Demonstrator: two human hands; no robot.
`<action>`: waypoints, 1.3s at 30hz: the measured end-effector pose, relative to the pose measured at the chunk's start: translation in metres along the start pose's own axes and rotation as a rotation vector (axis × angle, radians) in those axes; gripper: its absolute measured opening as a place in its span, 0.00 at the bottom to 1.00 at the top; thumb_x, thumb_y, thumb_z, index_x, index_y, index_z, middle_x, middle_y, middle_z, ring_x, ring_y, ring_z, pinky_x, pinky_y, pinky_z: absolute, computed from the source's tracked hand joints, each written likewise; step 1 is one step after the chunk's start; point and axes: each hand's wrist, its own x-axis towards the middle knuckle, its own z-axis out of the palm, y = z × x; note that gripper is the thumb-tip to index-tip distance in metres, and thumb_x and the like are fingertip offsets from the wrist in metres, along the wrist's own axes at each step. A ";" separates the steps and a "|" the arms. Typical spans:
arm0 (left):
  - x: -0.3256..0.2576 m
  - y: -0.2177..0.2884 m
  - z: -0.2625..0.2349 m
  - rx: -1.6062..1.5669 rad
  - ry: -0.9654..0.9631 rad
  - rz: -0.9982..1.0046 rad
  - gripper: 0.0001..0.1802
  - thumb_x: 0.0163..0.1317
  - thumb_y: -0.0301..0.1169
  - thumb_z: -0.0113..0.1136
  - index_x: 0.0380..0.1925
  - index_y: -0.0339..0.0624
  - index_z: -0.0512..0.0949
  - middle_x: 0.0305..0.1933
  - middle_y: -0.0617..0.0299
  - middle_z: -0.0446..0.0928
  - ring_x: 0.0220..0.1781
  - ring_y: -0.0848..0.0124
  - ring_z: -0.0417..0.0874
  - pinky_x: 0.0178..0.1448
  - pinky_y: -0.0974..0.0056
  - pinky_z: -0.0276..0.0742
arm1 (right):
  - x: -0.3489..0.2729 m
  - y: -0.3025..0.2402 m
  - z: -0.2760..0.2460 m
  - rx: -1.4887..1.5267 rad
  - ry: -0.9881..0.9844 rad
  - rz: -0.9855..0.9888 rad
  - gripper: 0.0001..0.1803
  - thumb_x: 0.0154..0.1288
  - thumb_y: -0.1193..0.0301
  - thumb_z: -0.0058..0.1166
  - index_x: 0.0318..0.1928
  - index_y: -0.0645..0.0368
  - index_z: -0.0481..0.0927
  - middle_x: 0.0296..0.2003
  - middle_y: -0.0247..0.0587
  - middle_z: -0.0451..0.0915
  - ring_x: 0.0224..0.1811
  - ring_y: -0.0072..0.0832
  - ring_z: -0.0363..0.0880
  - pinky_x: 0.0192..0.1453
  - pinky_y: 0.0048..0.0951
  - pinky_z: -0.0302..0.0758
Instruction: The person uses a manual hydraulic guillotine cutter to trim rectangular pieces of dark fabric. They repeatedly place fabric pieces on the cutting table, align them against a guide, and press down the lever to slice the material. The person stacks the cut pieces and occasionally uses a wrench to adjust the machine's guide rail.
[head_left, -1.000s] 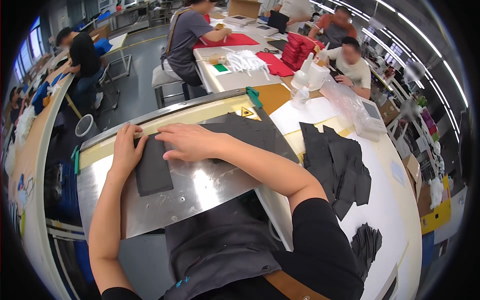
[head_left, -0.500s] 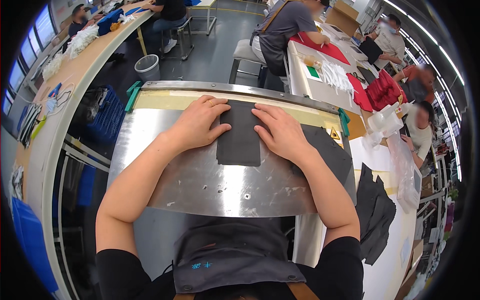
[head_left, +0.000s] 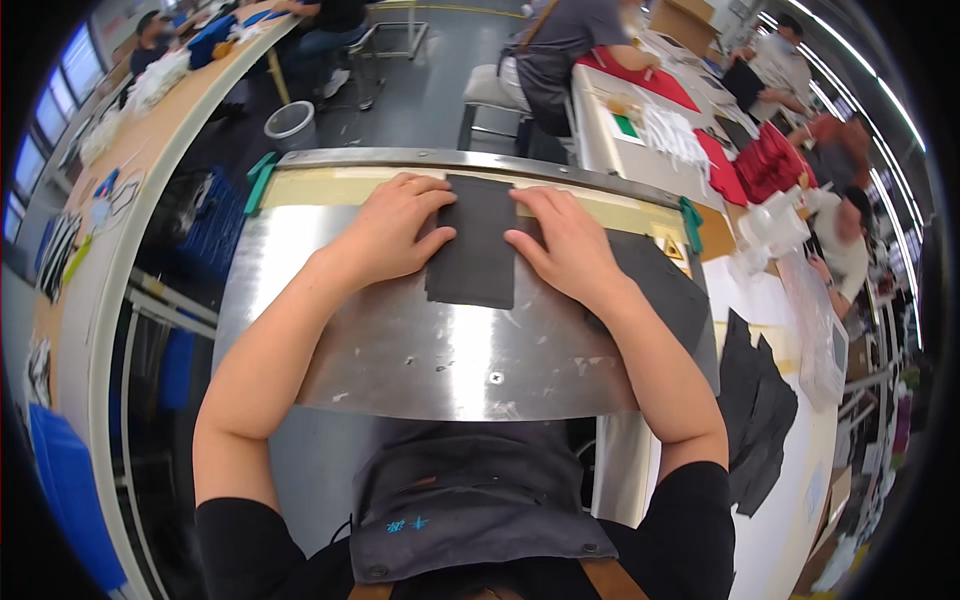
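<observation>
A black rectangular piece of cloth-like material [head_left: 473,245] lies flat on a shiny metal plate [head_left: 400,350], its far end close to the metal bar. My left hand [head_left: 398,225] rests at its left edge, thumb and fingers stretched apart, the tips touching the side. From the other side my right hand [head_left: 565,240] does the same, its fingertips and thumb against the right edge. Neither hand grips the piece; both lie low over the plate. Partly behind my right hand and forearm is a larger dark piece of material [head_left: 660,290] on the plate.
A metal bar [head_left: 480,160] runs along the plate's far side, with a green clamp [head_left: 261,182] at left and another green clamp [head_left: 691,222] at right. Black scraps [head_left: 757,410] lie on the right-hand table. A long bench [head_left: 120,240] stands at left; co-workers sit beyond.
The black piece and both hands have slid a little away from me, nearer the metal bar. The whole view has also shifted slightly.
</observation>
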 end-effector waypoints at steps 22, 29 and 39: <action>0.010 0.044 0.026 0.115 0.088 -0.166 0.18 0.51 0.36 0.71 0.29 0.34 0.73 0.41 0.47 0.70 0.47 0.51 0.70 0.54 0.54 0.70 | 0.017 -0.002 0.034 0.566 0.073 0.130 0.16 0.64 0.73 0.52 0.52 0.63 0.78 0.34 0.43 0.85 0.38 0.34 0.85 0.45 0.31 0.78; 0.016 0.042 0.035 0.239 0.088 -0.090 0.10 0.54 0.29 0.60 0.21 0.33 0.73 0.34 0.48 0.71 0.43 0.52 0.72 0.49 0.55 0.71 | 0.018 -0.002 0.035 0.635 0.079 -0.013 0.15 0.63 0.75 0.50 0.50 0.62 0.79 0.31 0.43 0.85 0.35 0.36 0.85 0.43 0.33 0.79; -0.015 -0.021 0.002 -1.207 0.309 -0.726 0.11 0.66 0.38 0.59 0.39 0.44 0.82 0.36 0.66 0.81 0.36 0.75 0.81 0.41 0.68 0.77 | 0.004 -0.027 0.042 0.117 -0.295 -0.175 0.38 0.73 0.47 0.41 0.73 0.60 0.58 0.75 0.48 0.55 0.80 0.38 0.46 0.80 0.48 0.41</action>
